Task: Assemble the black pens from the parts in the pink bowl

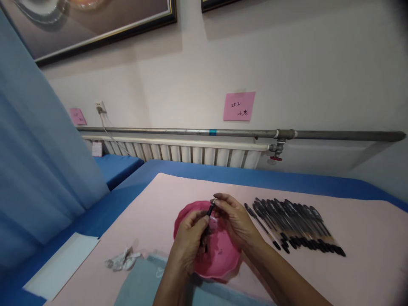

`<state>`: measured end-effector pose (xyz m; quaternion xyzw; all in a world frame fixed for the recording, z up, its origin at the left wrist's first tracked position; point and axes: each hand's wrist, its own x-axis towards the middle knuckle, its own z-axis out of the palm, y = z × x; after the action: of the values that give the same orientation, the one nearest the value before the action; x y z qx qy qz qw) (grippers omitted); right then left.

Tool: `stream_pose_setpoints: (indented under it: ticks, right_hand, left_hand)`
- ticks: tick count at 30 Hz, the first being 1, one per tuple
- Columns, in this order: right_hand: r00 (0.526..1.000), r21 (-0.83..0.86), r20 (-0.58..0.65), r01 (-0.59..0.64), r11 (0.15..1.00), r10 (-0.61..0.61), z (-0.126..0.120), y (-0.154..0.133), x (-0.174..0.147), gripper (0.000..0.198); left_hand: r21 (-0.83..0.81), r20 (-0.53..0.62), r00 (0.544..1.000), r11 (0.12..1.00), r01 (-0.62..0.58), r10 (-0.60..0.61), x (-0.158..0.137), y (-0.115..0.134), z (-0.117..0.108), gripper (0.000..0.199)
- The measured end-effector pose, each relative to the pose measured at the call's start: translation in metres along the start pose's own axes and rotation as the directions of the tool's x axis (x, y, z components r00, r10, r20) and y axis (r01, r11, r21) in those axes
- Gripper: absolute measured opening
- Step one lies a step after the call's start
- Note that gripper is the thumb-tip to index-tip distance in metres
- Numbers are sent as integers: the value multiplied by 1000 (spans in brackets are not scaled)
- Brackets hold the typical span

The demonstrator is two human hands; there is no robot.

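Over the pink bowl (228, 257), one slim black piece (210, 208) held

Your left hand (188, 238) and right hand (236, 219) are together above the bowl, both closed on the slim black piece: left thumb and fingers grip its lower part, right fingertips pinch its upper end. Dark bits (219, 251) lie inside the bowl. Right of the bowl, you have a row of black-ended pens (293, 223); left of it, a crumpled white tissue (123, 260); on its near side, a teal sheet (140, 280).

two hands (188, 238) (236, 219), one pink bowl (225, 257), over a dozen pens (291, 219), two pink notes (239, 106) (78, 116)
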<state>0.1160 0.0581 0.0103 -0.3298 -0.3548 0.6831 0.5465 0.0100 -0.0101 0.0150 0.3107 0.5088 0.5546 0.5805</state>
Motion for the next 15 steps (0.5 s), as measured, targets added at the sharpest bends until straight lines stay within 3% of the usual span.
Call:
stream_pose_setpoints:
  ticks: [7,12,15]
  right_hand:
    - [999,91,48,-12,996,7,2,-2,-1,26]
    - [1000,135,14,-21,991,20,2,-1,-2,28]
    - [1000,116,-13,22,993,-21,1,1,0,27]
  left_hand:
    - [-126,78,995,989,78,-69,-1,1,0,29]
    - [-60,6,1000,998,15,-14,2,-5,5,30]
    - [-48,-47,995,995,-89,87,4,-8,8,27]
